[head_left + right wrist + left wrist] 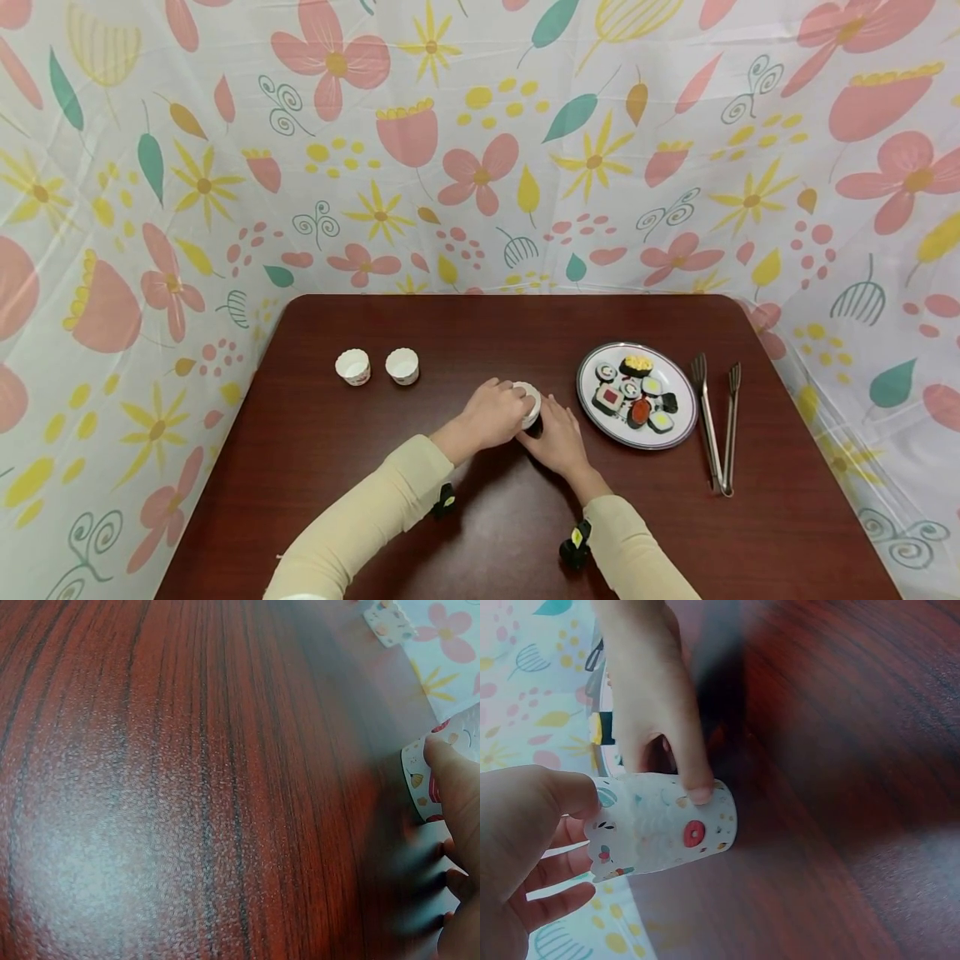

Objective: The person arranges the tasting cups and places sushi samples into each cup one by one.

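Observation:
A white paper baking cup [660, 844] with a scalloped rim and small printed donuts stands between both hands near the table's middle. Across its wall runs a scalloped line like a second rim, as of nested cups. My left hand [491, 414] pinches the rim from above, its thumb [577, 793] on the near side and the other fingers spread past the edge. Lower down, my right hand [557, 437] holds the wall close to the base, with the thumb [450, 769] pressed on the print. The right hand's other fingers are partly hidden behind the cup in the left wrist view.
Two more paper cups [353, 367] stand apart at the back left. On the right lies a round plate [588, 400] of sushi pieces, with metal tongs [714, 433] beside it. A flowered cloth [480, 208] hangs behind the dark wooden table [315, 500].

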Available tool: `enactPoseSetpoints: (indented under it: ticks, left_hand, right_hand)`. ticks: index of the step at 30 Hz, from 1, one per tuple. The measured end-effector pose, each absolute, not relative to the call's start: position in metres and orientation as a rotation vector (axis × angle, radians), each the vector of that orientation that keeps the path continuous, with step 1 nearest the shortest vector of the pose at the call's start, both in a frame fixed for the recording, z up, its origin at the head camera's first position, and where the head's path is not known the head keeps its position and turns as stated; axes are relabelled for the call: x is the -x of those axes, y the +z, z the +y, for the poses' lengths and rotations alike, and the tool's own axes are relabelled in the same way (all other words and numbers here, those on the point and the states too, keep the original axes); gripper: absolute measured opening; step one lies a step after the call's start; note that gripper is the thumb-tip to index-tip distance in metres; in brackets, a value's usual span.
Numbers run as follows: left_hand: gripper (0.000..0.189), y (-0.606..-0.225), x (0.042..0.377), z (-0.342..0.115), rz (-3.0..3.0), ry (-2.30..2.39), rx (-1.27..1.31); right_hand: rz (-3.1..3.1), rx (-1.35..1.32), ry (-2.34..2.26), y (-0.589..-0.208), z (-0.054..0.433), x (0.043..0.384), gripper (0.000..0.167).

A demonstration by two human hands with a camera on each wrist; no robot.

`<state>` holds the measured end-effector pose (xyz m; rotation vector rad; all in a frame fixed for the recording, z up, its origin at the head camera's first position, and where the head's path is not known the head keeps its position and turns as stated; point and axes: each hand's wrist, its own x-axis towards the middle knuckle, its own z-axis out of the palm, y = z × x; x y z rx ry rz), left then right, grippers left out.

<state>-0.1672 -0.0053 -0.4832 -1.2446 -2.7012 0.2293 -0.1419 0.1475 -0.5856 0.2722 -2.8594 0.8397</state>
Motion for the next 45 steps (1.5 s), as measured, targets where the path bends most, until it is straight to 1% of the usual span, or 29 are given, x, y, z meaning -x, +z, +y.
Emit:
enactPoseSetpoints:
  ticks: [10, 19, 30, 40, 45]
  left_hand:
    - [0.023, -0.459, 0.172, -0.008, -2.597, 0.172, 1.192]
    - [0.019, -0.447, 0.187, -0.019, -2.591, 0.141, 1.152]
    - [0.024, -0.469, 0.211, -0.039, -2.792, 0.138, 0.984]
    - [0.019, -0.488, 0.221, -0.047, -2.869, 0.093, 0.866]
    - [0.021, -0.497, 0.225, -0.050, -2.911, 0.084, 0.802]
  right_hand:
    - [-2.862, -0.269, 0.834, -0.587, 0.148, 0.143, 0.073]
    - [-2.880, -0.259, 0.843, -0.586, 0.148, 0.145, 0.075]
    - [-2.884, -0.242, 0.819, -0.587, 0.147, 0.143, 0.078]
    - [-2.888, -0.242, 0.806, -0.585, 0.146, 0.142, 0.080]
    - [-2.897, -0.240, 0.801, -0.584, 0.146, 0.141, 0.082]
